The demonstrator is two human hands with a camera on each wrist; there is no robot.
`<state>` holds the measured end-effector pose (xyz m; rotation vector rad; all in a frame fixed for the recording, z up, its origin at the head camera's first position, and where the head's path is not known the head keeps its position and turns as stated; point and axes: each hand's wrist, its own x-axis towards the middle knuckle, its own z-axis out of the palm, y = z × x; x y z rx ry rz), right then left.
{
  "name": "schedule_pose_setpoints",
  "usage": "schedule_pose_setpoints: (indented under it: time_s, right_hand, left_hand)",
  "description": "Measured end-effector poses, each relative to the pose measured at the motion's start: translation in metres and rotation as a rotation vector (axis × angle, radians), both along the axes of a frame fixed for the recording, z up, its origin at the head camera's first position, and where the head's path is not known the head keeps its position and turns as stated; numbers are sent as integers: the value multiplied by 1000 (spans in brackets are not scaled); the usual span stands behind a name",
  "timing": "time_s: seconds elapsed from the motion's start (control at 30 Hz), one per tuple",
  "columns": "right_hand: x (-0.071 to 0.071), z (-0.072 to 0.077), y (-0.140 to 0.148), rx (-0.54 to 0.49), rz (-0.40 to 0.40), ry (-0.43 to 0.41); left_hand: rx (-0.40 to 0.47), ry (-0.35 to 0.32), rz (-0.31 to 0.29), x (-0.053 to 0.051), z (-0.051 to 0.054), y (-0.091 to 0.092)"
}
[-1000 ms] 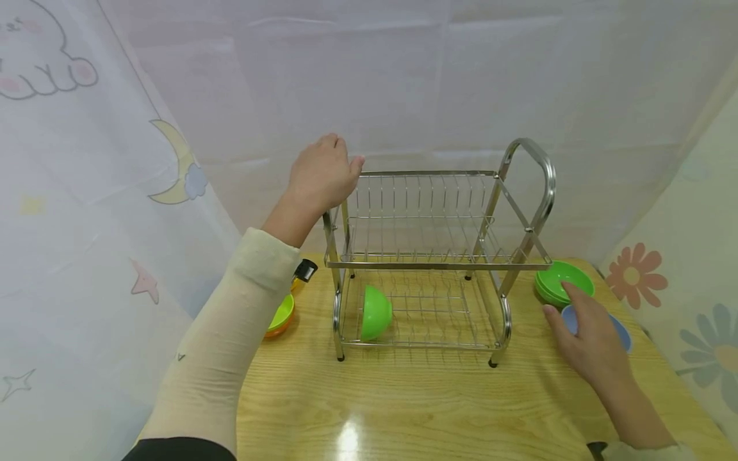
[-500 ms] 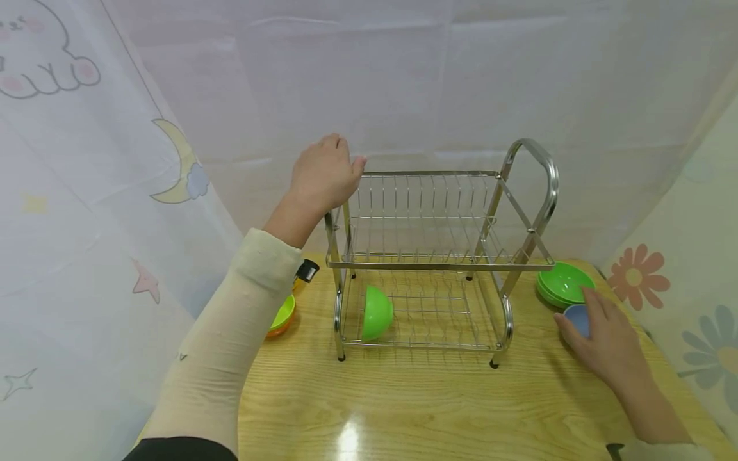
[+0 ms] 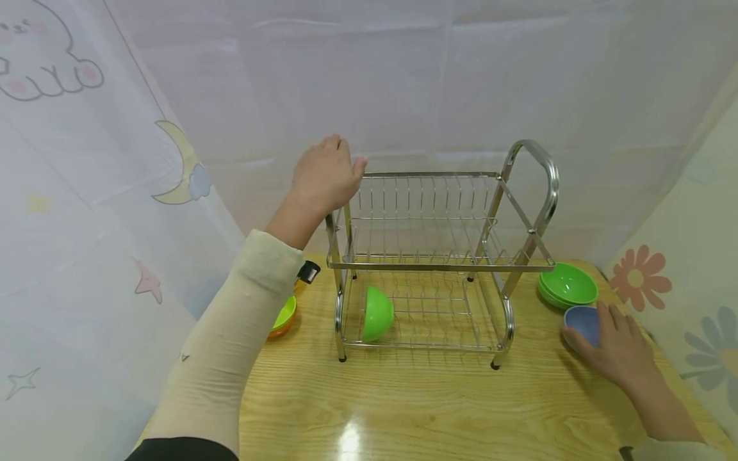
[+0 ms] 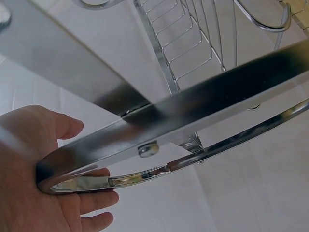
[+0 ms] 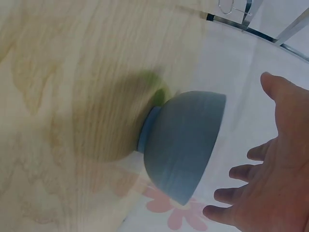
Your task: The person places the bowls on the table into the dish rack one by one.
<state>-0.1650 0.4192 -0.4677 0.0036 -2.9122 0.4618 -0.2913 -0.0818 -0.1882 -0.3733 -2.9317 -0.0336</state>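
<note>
A two-tier metal dish rack [image 3: 438, 267] stands on the wooden table. My left hand [image 3: 327, 176] holds its curved left handle [image 4: 91, 152] from above; the left wrist view shows thumb and fingers on either side of the bar. A green bowl [image 3: 378, 314] stands on its side on the rack's lower tier, at the left. On the right, my right hand [image 3: 623, 349] is over a blue bowl [image 3: 582, 323], thumb and fingers spread. In the right wrist view this bowl [image 5: 183, 145] sits upright, and the fingers [image 5: 229, 195] appear apart from its rim.
Stacked green bowls [image 3: 567, 285] stand behind the blue bowl, beside the rack's right side. Left of the rack are a yellow-green bowl [image 3: 284, 314] in an orange one and a black-handled item [image 3: 308, 271], partly hidden by my left arm. Printed cloth [image 3: 403, 83] hangs behind the table.
My right hand has moved right and a little down over the blue bowl, baring more of the bowl's left side. My left hand stays on the rack handle.
</note>
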Motion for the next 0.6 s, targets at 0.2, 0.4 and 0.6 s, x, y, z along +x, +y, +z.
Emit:
schedule_pose_setpoints:
  time_s: [0.2,0.4,0.6]
  right_hand:
    - [0,-5,6,10,-15,-34]
    - [-1,-11,13,11,-26,-63]
    - [-2,-14,17,0,-13,-91]
  left_hand:
    - [-1,-3,2,1,1,0]
    - [0,1,2,2,1,-1]
    - [-4,5,1,2,1,-2]
